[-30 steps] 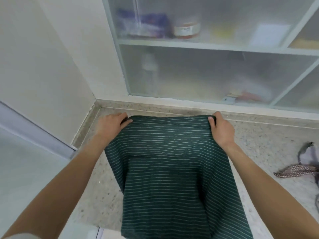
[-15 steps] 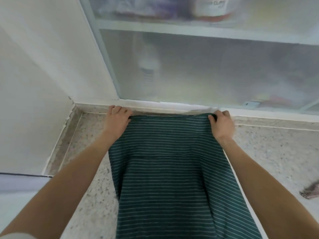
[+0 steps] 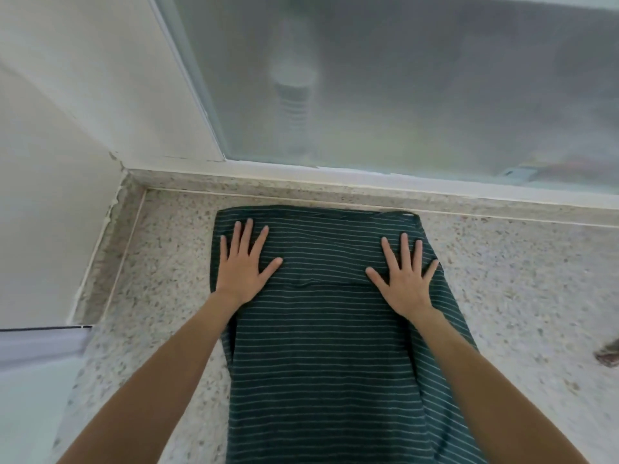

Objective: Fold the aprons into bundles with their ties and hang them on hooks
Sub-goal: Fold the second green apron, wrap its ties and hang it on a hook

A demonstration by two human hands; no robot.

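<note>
Apron (image 3: pixel 321 346), dark green and striped, now lies flat along the surface's (image 3: pixel 502 296) back edge near its left corner, both hands having released the pinched top corners, left hand (image 3: pixel 242 266) and right hand (image 3: pixel 406 279) pressing with fingers spread, so smoothing precedes folding.

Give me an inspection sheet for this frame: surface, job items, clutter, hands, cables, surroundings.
Surface: speckled stone counter, set into a wall corner.
Job's things: dark green striped apron lies flat, far end folded over, near end running out of frame; no ties seen.
Clutter: small dark scrap at the right edge, cut off, unidentifiable.
Hands: left hand and right hand press flat on the fold, fingers spread.
Cables: nothing seen.
Surroundings: frosted cabinet door behind, blurred bottle shape inside; white wall at left.
</note>
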